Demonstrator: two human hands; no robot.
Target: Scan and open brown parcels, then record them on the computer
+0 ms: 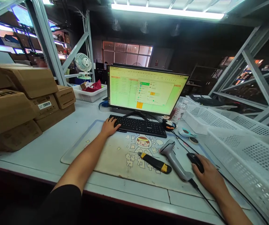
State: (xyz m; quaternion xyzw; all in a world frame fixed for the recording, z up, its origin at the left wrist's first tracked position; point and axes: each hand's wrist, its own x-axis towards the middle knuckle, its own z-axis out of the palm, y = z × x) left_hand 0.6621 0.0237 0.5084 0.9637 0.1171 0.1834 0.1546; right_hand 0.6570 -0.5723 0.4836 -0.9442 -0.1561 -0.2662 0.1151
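Note:
My left hand (109,127) rests with fingers spread on the left end of a black keyboard (139,125). Over at the right, my right hand (209,175) is wrapped around a black computer mouse (195,162). Between my arms lie a black and yellow utility knife (155,162) and a grey barcode scanner (175,160) with a black cable. Both are on a pale desk mat (111,156) with a cartoon face. Behind the keyboard stands a monitor (125,90) showing a spreadsheet with a smaller window over it.
Cardboard boxes (28,82) are stacked at the left. White perforated baskets (244,147) line the right side. Near the monitor are a plastic bottle (179,112), a penguin figure (169,124) and a tape roll (194,140). A basket with red contents (91,93) sits behind, near a fan (83,62).

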